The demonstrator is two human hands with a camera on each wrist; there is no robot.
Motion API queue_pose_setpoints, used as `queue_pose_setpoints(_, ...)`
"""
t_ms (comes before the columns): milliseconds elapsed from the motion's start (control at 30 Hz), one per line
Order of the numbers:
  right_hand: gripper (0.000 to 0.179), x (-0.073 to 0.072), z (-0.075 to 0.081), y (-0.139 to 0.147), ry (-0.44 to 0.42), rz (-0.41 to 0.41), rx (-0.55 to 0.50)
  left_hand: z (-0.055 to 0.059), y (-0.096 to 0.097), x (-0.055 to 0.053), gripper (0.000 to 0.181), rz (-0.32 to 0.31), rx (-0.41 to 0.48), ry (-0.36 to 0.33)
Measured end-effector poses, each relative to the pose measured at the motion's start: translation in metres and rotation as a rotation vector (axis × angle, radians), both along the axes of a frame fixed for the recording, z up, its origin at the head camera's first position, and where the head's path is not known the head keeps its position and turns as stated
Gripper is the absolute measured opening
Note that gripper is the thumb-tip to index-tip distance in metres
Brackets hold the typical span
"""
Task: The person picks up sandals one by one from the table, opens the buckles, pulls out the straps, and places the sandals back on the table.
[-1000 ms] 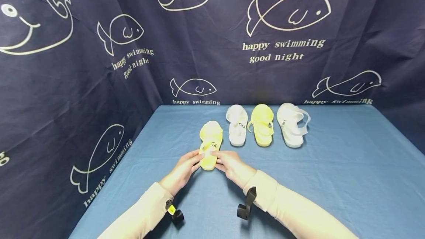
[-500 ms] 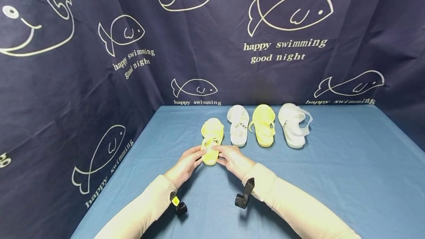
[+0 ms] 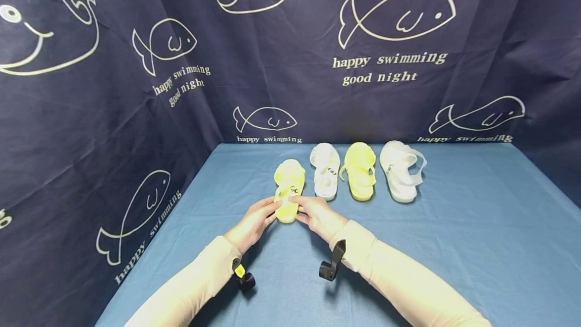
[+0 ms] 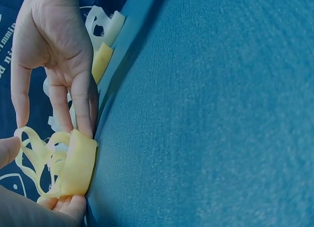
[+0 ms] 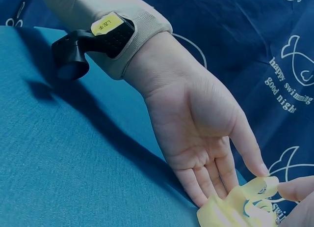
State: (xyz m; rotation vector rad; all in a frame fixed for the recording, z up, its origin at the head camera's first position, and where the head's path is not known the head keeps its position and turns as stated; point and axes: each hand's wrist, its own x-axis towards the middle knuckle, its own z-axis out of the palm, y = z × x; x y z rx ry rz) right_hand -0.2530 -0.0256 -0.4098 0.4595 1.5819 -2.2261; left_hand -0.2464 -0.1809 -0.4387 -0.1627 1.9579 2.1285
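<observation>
A yellow sandal rests on the blue cloth with its toe pointing away, left of the other sandals. My left hand holds its heel end from the left, and my right hand holds the same end from the right. In the left wrist view, both thumbs touch the strap of the yellow sandal while other fingers meet the sole's sides. The right wrist view shows my left hand with its fingertips at the sole's edge; only part of my right hand appears there.
To the right stand a white sandal, a second yellow sandal and another white sandal in a row near the back edge. Dark blue curtains printed with fish rise behind and to the left of the blue table.
Both hands have slid the held yellow sandal a little away from me, so its toe lies closer to the level of the row. The other sandals stay put.
</observation>
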Motion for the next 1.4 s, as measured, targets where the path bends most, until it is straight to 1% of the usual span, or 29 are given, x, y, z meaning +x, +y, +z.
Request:
queue_pose_setpoints(200, 0.046, -0.002, -0.001, -0.002, 0.009, 0.007, -0.008, 0.001, -0.001, -0.003, 0.053, -0.006, 0.005, 0.002)
queue_pose_setpoints(467, 0.045, -0.005, -0.003, -0.004, 0.029, -0.022, -0.044, 0.002, 0.001, -0.008, 0.058, -0.01, -0.014, -0.013)
queue_pose_setpoints(733, 0.044, -0.012, -0.003, -0.003, 0.025, -0.004, -0.07, 0.003, 0.004, -0.014, 0.058, 0.005, -0.013, -0.011)
queue_pose_setpoints(967, 0.047, -0.017, -0.001, -0.002, 0.004, -0.007, -0.057, 0.001, 0.004, -0.018, 0.057, 0.003, -0.024, -0.009)
queue_pose_setpoints(1100, 0.048, -0.022, -0.001, -0.003, -0.011, -0.019, -0.045, 0.001, 0.005, -0.021, 0.056, 0.017, -0.015, -0.012)
queue_pose_setpoints(1333, 0.047, -0.029, 0.003, -0.005, -0.021, -0.002, -0.022, 0.001, 0.006, -0.027, 0.056, 0.036, -0.023, -0.016)
queue_pose_setpoints(1400, 0.047, -0.031, 0.003, -0.004, -0.025, -0.013, -0.02, 0.001, 0.007, -0.03, 0.055, 0.043, -0.017, -0.024)
